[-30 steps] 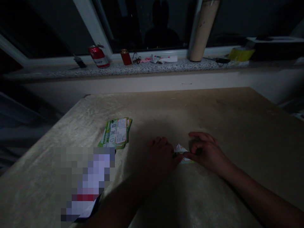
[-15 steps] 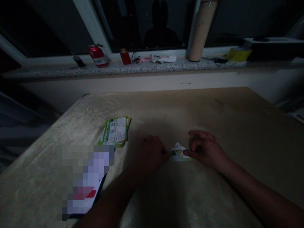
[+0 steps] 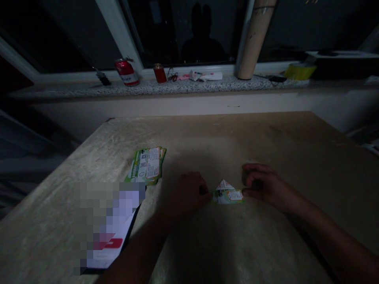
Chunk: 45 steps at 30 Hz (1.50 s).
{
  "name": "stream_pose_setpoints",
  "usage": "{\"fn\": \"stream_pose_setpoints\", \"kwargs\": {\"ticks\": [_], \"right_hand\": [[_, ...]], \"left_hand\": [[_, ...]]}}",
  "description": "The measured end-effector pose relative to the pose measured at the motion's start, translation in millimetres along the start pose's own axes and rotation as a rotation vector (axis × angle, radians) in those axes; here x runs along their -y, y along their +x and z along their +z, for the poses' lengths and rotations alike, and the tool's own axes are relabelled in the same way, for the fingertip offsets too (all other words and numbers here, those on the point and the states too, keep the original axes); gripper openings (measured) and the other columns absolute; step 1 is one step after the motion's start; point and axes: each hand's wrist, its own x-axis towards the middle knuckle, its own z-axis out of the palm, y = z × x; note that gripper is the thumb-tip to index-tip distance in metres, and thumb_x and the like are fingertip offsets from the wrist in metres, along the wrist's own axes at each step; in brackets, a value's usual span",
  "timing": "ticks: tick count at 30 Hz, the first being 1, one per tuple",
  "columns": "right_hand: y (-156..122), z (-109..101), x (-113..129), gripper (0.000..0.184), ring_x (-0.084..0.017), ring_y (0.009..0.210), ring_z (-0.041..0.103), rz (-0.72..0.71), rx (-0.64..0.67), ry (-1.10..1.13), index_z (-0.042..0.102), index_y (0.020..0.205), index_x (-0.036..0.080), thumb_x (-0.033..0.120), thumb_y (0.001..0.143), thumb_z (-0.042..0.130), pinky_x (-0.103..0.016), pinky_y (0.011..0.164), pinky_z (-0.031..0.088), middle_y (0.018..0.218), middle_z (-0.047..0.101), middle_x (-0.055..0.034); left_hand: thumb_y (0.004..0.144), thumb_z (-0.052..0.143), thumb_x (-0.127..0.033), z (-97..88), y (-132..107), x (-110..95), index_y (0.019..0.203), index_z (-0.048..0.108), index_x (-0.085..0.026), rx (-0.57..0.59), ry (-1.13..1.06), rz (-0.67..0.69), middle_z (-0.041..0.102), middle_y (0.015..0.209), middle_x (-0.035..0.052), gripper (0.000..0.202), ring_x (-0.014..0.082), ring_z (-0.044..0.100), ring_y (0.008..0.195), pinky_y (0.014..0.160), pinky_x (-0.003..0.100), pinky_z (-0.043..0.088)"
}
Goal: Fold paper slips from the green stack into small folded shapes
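Observation:
A small folded paper piece (image 3: 227,194), green and white with a peaked top, lies on the tan table (image 3: 266,134). My left hand (image 3: 189,193) is curled and pinches the paper's left edge. My right hand (image 3: 262,184) is curled too, with its fingertips on the paper's right edge. The room is dim, so finger detail is hard to read.
A stack of green printed leaflets (image 3: 146,165) lies to the left of my hands. A blurred-out flat item (image 3: 109,225) sits at the near left. On the stone sill (image 3: 74,90) behind stand a red can (image 3: 126,72), a small red container (image 3: 160,73) and a tall cardboard tube (image 3: 253,39).
Both hands have drawn apart along the paper, the left one leftward and the right one rightward, so more of the folded piece shows between them.

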Motion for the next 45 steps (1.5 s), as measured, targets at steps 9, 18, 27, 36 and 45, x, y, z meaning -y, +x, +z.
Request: {"fn": "stream_pose_setpoints", "kwargs": {"ticks": [9,18,27,36,45], "right_hand": [[4.3,15.6,16.6,0.016,-0.03,0.126,0.059,-0.127,-0.029,0.054,0.073,0.105,0.028,0.033,0.093,0.066,-0.051,0.107,0.045,0.127,0.065,-0.0095],[1.6,18.7,21.3,0.018,-0.032,0.128,0.056,-0.134,-0.024,0.031,0.073,0.107,0.026,0.03,0.09,0.07,-0.054,0.107,0.044,0.132,0.062,-0.0118],[7.9,15.8,37.3,0.011,-0.024,0.11,0.065,-0.148,-0.03,0.304,0.073,0.102,0.023,0.029,0.094,0.067,-0.04,0.098,0.052,0.113,0.07,-0.0088],[4.9,19.3,46.3,0.022,-0.02,0.083,0.07,0.08,0.048,0.595,0.073,0.087,0.019,0.039,0.094,0.066,-0.032,0.075,0.055,0.091,0.075,-0.0065],[4.1,19.0,46.5,0.015,-0.019,0.082,0.07,0.054,-0.062,0.472,0.072,0.095,0.02,0.034,0.092,0.068,-0.03,0.073,0.055,0.091,0.075,-0.0048]], "left_hand": [[0.078,0.08,-0.029,21.6,-1.4,-10.2,0.106,0.07,-0.019,-0.211,-0.059,0.098,0.062,0.119,0.0093,0.031,0.0281,0.056,0.115,0.101,0.045,0.044],[0.081,0.077,-0.018,31.0,-0.2,-9.3,0.088,0.071,-0.021,-0.2,-0.084,0.205,0.063,0.127,0.0075,0.009,0.028,0.054,0.122,0.104,0.047,0.043],[0.085,0.071,-0.015,21.7,-0.3,-17.8,0.088,0.073,-0.021,-0.191,-0.424,0.107,0.076,0.108,0.0027,0.008,0.0204,0.068,0.1,0.092,0.036,0.049],[0.077,0.077,-0.027,26.3,0.0,-19.4,0.093,0.066,-0.021,-0.236,-0.811,-0.17,0.073,0.087,0.0,0.02,0.0174,0.069,0.08,0.069,0.026,0.051],[0.077,0.078,-0.025,16.2,-7.0,-27.3,0.087,0.069,-0.02,-0.381,-0.629,-0.117,0.072,0.081,0.0003,0.015,0.0165,0.068,0.076,0.069,0.026,0.052]]}}
